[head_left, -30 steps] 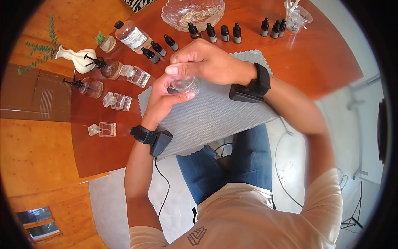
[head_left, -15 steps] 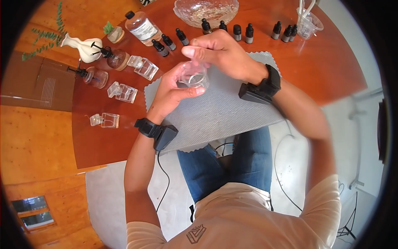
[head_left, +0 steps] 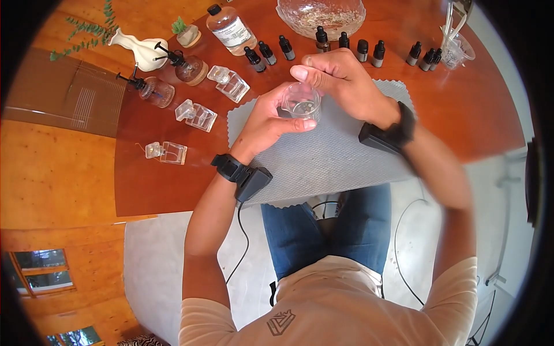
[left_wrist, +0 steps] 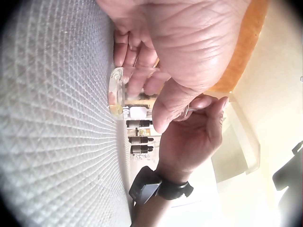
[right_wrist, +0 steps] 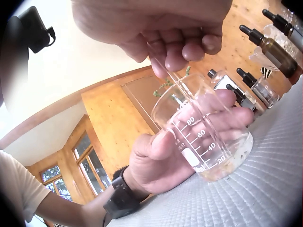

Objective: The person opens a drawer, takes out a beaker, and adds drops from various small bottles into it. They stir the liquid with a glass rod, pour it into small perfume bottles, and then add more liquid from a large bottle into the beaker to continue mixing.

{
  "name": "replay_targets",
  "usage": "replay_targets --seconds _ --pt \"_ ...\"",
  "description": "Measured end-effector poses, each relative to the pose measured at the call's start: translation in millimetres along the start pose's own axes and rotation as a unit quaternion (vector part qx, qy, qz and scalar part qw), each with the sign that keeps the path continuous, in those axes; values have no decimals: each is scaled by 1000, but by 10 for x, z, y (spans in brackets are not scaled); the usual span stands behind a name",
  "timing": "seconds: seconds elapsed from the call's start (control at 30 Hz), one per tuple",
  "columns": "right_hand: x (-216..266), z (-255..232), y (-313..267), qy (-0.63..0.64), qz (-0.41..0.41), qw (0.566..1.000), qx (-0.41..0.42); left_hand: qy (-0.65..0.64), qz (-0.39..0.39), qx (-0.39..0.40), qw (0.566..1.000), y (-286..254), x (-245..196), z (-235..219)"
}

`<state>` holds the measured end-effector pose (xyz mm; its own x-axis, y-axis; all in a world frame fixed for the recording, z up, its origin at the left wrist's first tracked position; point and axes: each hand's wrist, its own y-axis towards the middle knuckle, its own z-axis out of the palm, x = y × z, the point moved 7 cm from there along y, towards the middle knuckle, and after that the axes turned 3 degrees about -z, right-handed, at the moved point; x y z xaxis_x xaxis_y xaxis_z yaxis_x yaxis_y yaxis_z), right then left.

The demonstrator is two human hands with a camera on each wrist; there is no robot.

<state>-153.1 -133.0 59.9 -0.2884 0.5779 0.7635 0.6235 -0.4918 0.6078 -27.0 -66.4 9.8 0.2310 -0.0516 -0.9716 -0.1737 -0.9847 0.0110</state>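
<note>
A clear glass beaker (head_left: 301,105) with white volume marks stands on the grey mat (head_left: 340,161), a shallow layer of pale liquid at its bottom. My left hand (head_left: 266,124) wraps round its side, thumb in front and fingers behind. Above the rim, my right hand (head_left: 349,86) pinches a thin clear glass rod (right_wrist: 176,77). In the right wrist view the rod slants down through the beaker's mouth, its lower part showing through the marked wall. The left wrist view catches the right hand's fingertips round the rod's top, partly hidden by the left thumb.
Several dropper bottles (head_left: 378,53) line the table's far side, near a glass bowl (head_left: 323,23). A large labelled bottle (head_left: 232,32), square glass bottles (head_left: 203,117) and pump bottles (head_left: 190,70) stand to the left. A plastic cup (head_left: 457,53) with sticks is far right.
The head view has shifted, so the table's things sit further right in frame. My right hand has moved off the beaker's mouth, which now shows more. Left hand keeps its hold on the beaker.
</note>
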Motion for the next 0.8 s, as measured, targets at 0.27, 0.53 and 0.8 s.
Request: replay_targets --seconds 0.27,0.53,0.8 --pt "-35 -2 -3 -17 -8 1000 2 -10 -13 0 1000 -10 -3 3" --pt "-27 0 -5 -22 1 1000 -3 -8 7 -3 1000 -4 4 -7" --pt "-18 6 -7 -27 1 1000 -3 -7 -18 1 1000 -3 18 9"
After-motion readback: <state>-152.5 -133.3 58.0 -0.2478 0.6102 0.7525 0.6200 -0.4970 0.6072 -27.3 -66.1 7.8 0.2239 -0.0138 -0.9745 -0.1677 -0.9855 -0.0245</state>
